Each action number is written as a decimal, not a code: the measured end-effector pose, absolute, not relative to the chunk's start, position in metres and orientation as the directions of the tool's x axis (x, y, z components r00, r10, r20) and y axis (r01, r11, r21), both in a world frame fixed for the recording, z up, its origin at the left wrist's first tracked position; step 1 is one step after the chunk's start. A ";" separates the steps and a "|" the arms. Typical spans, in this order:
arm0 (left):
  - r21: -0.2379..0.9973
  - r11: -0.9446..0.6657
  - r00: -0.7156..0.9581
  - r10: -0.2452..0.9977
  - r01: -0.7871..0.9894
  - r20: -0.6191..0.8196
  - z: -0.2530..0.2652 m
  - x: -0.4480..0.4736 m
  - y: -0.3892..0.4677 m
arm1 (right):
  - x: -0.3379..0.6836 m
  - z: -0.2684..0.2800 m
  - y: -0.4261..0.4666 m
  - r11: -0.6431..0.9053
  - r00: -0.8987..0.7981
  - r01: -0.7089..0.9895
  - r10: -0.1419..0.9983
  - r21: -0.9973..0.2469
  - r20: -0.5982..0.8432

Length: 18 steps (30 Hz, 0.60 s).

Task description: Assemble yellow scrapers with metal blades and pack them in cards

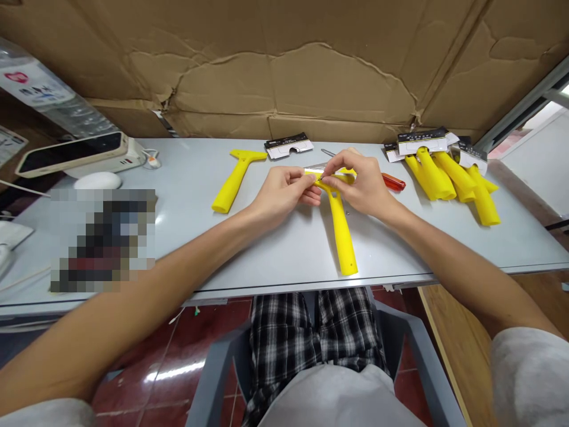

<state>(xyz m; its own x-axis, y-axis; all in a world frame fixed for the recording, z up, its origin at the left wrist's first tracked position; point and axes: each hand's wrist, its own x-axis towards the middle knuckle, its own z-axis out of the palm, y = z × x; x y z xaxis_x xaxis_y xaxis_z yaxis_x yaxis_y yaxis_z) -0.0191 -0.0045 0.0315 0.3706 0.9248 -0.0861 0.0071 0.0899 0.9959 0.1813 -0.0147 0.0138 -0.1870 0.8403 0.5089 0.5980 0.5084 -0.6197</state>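
A yellow scraper (342, 237) lies on the table in front of me, its handle toward the near edge and a metal blade along its head. My left hand (284, 193) is closed on the left end of that head. Over the middle of the head, my right hand (362, 184) has thumb and index finger pinched together; whatever is between them is too small to make out. A tiny dark piece, perhaps a screw (347, 212), rests beside the handle. Partly behind my right hand is a tool with a red handle (393, 182). Another yellow scraper (233, 184) lies to the left.
Several yellow scrapers with card sleeves (422, 142) are piled at right. A loose card sleeve (288, 145) lies at the back, before a cardboard wall (275, 77). On the left are a phone (73, 155), a white mouse (98, 181) and a plastic bottle (53, 89).
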 end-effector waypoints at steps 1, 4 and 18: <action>0.996 0.085 0.374 0.924 0.006 -0.081 0.031 -0.019 -0.004 | 0.181 0.014 -0.015 0.508 -0.186 0.599 0.840 -0.619 0.509; 0.997 0.078 0.381 0.921 0.011 -0.076 0.030 -0.019 -0.005 | 0.180 0.015 -0.016 0.495 -0.195 0.591 0.854 -0.637 0.483; 0.995 0.095 0.380 0.919 0.031 -0.100 0.029 -0.017 -0.008 | 0.189 0.007 -0.007 0.566 -0.313 0.689 0.795 -0.453 0.519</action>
<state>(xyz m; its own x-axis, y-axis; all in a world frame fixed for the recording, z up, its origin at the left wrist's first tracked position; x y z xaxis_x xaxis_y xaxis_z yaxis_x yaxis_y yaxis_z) -0.0174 -0.0082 0.0287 0.3803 0.9195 -0.0997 0.0315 0.0948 0.9950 0.1886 -0.0070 0.0067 -0.3129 0.7954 0.5191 0.6886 0.5664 -0.4528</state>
